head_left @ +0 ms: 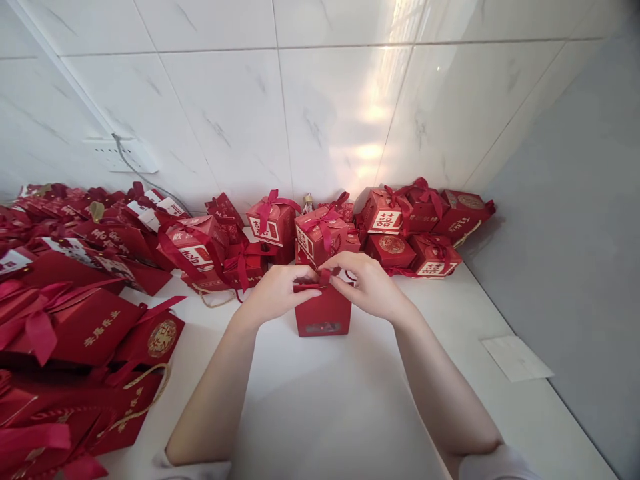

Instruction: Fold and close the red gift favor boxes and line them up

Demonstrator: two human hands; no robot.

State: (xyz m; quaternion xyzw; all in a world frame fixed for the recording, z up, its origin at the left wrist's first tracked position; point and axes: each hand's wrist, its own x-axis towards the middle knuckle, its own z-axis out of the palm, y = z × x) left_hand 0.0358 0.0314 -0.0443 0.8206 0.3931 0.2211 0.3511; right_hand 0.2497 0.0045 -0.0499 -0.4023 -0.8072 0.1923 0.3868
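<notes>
A small red gift box [323, 312] stands upright on the white table in front of me, with a dark oval window low on its front face. My left hand [280, 292] grips its top edge at the left, the thumb lying along the front rim and the fingers behind. From the right, my right hand [367, 285] closes thumb and fingers on the top of the same box. Between the two hands a short dark-red flap or ribbon end [325, 276] sticks up; which of these it is I cannot tell. My fingers partly hide the box's top.
Behind the box, red gift boxes with bows [274, 223] line the tiled wall, more of them stacked at the right [387, 217]. Many red boxes and bags [95, 327] crowd the left side. A flat white packet [517, 357] lies by the grey panel [575, 220] at right.
</notes>
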